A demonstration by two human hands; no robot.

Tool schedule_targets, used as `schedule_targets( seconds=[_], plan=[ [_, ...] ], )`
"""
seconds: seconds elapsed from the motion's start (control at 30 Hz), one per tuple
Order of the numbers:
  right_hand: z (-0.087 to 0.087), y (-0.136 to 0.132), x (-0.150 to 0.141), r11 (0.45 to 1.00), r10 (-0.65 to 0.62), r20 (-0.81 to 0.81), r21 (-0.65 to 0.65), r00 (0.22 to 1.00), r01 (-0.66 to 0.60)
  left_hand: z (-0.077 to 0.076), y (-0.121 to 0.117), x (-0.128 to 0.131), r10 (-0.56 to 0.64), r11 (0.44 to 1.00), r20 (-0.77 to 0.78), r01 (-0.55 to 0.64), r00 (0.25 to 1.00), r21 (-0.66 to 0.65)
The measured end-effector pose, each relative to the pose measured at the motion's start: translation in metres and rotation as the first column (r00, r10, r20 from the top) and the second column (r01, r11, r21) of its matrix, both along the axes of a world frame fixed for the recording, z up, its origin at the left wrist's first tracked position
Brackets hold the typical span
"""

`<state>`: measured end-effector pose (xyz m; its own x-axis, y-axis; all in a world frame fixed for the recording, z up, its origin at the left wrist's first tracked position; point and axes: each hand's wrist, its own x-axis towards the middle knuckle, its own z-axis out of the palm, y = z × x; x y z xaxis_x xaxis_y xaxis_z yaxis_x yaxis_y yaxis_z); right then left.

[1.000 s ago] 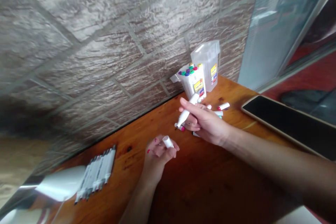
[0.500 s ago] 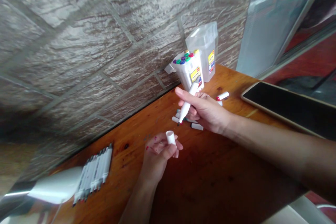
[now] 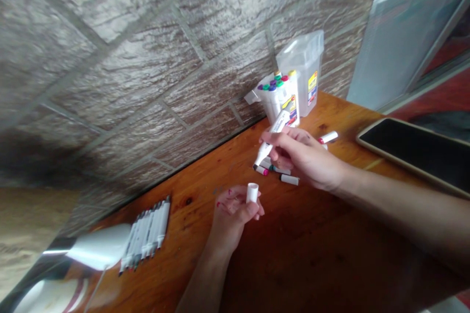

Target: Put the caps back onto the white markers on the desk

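1. Marker (image 3: 263,152) is pinched between the thumb and fingers of my right hand (image 3: 304,159), above the surface (image 3: 293,239), its dark tip bare and slanting down. If that pinch loosens, I judge the tip could swing and leave ink.
2. My left hand (image 3: 229,215), palm turned up, grips a white cap (image 3: 252,193), open end upward, apart from the tip. Red marks show on the palm side; a straying tip could stain it.
3. Around the tip, in my view, lie a pink-ended piece (image 3: 262,170) and a dark-ended piece (image 3: 290,179). I cannot tell whether the tip touches either; a low wrist might send them rolling.
4. Beyond the right hand stands a tub of markers (image 3: 270,105); a careless knuckle could tip it.
5. Farther out are a row of markers (image 3: 147,234) and, beyond the right forearm, a dark-screened device (image 3: 414,151), which a sweeping arm could nudge.
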<state>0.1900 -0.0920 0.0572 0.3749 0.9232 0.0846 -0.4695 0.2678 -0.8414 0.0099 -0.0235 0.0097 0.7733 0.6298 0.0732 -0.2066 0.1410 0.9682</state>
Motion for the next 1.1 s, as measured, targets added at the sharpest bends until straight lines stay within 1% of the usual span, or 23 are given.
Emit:
schedule_targets(
  seconds=[0.2, 0.4, 0.57, 0.9, 1.1],
  plan=[
    [-0.002, -0.001, -0.003, 0.999, 0.034, 0.045, 0.001, 0.998, -0.034, -0.005, 0.002, -0.004, -0.047, 0.999, 0.007, 0.047, 0.999, 0.016],
    [-0.011, 0.000, -0.004, 0.996, 0.083, 0.031, 0.007, 0.996, -0.083, -0.011, 0.002, -0.009, -0.080, 0.996, 0.003, 0.080, 0.997, 0.027],
    [-0.013, 0.001, -0.002, 0.996, 0.087, 0.051, 0.026, 0.995, -0.088, -0.010, 0.001, -0.009, -0.061, 0.998, -0.004, 0.061, 0.998, 0.030],
    [-0.010, -0.001, -0.003, 0.995, 0.084, 0.048, 0.047, 0.995, -0.086, -0.009, 0.002, -0.009, -0.041, 0.998, -0.064, 0.044, 0.997, 0.050],
    [-0.008, -0.001, -0.002, 0.995, 0.075, 0.043, 0.055, 0.996, -0.077, -0.008, 0.003, -0.007, -0.024, 0.998, -0.060, 0.027, 0.998, 0.056]
  ],
)
